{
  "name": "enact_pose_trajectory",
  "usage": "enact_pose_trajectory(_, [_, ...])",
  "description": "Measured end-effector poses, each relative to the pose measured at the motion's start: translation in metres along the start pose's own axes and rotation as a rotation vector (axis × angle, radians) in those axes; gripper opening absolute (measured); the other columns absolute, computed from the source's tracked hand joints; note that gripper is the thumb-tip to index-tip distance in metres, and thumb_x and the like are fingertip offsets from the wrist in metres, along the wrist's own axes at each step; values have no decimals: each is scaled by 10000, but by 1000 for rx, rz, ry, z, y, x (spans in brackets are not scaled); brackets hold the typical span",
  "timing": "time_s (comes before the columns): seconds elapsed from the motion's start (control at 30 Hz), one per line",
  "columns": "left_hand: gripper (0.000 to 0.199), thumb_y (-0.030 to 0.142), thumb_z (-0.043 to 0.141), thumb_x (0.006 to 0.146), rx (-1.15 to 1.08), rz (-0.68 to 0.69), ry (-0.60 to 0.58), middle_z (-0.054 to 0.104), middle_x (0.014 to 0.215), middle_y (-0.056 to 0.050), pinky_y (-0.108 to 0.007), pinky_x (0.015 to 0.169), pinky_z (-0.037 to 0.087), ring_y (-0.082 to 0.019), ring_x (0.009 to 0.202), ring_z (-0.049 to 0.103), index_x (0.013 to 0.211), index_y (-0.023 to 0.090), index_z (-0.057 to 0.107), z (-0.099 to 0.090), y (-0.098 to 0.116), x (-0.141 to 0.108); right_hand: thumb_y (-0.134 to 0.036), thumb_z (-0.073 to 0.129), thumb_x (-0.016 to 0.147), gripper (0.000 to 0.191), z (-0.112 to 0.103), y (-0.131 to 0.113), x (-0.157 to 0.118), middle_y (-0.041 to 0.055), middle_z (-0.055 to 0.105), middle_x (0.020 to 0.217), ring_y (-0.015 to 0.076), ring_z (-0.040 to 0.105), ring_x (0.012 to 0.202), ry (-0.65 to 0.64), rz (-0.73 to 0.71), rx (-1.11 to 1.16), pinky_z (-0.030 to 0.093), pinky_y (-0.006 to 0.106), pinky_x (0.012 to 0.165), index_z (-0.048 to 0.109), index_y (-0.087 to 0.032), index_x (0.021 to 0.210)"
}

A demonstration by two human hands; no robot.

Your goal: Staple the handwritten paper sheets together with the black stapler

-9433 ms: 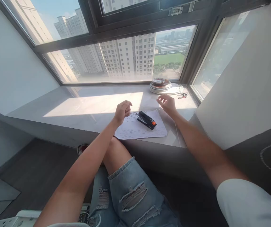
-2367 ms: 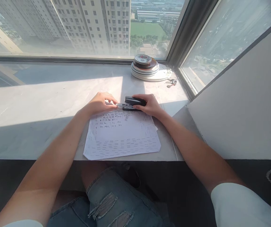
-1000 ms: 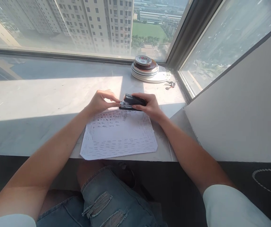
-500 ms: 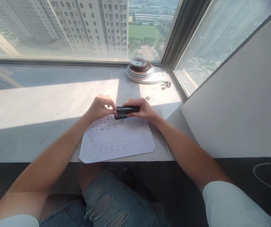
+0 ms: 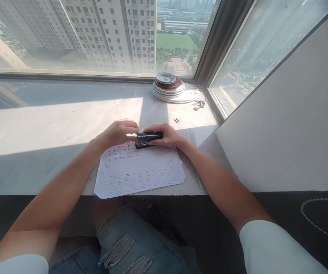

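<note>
A black stapler is held level over the top part of some written sheets of paper. My right hand is wrapped round its right end, thumb on the near side. At the stapler's left end, the bent fingers and thumb of my left hand close on its tip. Whether a staple or anything else small sits between those fingertips is hidden. The sheets lie loosely stacked near the front edge of the ledge, with handwriting at the top and rows of dashes below.
Beyond my right hand lie two small dark strips. A stack of plates stands by the window corner, with keys beside it. The pale ledge ends at its front edge above my legs. A white wall rises on the right.
Both hands and the stapler have shifted slightly left and down, closer over the paper. My left fingers have gone from a pinch at the stapler's end to a wider hold around it.
</note>
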State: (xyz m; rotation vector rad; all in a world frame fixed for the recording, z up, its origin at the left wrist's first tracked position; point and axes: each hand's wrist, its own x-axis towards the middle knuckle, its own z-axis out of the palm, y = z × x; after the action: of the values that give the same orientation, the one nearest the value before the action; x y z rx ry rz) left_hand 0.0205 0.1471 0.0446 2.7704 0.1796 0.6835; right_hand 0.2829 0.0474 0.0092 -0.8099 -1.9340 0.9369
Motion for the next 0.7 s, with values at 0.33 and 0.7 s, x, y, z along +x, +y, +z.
enact_pose_trajectory(0.33, [202, 332, 655, 1043, 112, -27, 7, 756, 922, -56, -372, 747, 582, -234, 841, 725, 891, 273, 773, -27, 21, 2, -400, 900, 834, 468, -5, 11, -2, 30, 804, 1170, 216, 735, 1071, 43, 88, 34, 578, 356, 987, 802, -235, 1260])
enact_pose_trajectory(0.7, [344, 641, 763, 810, -290, -52, -776, 791, 876, -89, -473, 538, 555, -326, 1009, 802, 1127, 540, 852, 14, 192, -3, -419, 937, 804, 533, -7, 17, -2, 79, 814, 1199, 270, 768, 1107, 73, 82, 21, 620, 423, 1020, 806, -194, 1269])
